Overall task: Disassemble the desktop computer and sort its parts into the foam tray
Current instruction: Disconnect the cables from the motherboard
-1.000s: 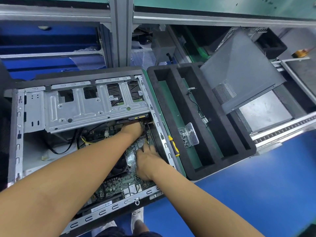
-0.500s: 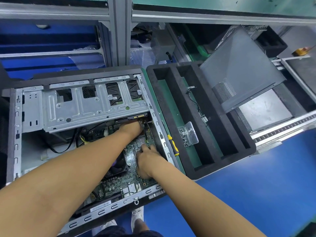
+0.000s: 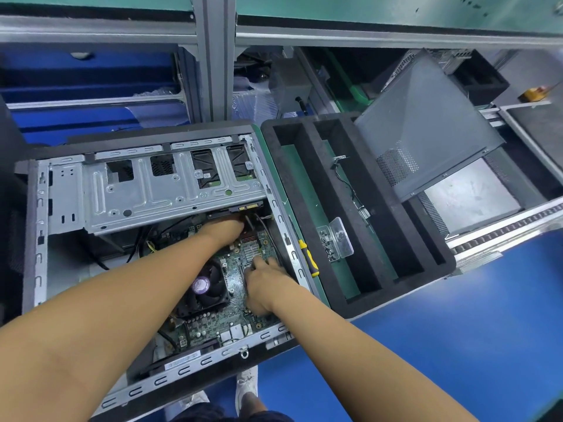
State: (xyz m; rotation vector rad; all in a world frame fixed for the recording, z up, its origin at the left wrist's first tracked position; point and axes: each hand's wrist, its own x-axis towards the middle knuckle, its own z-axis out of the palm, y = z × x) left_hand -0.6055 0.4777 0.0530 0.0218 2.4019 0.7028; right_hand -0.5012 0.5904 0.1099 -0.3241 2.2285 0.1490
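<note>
Both hands are inside the open computer case [image 3: 34,239], which lies on its side against the foam tray [image 3: 396,288]. Our left hand [image 3: 224,229] reaches under the drive cage [image 3: 158,193]; our right hand [image 3: 265,283] rests on the motherboard [image 3: 234,278]. We cannot tell either grip.

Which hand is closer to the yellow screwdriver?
The right hand. It is over the motherboard, just inside the case wall from the yellow screwdriver. The left hand reaches farther off, under the metal drive cage.
</note>
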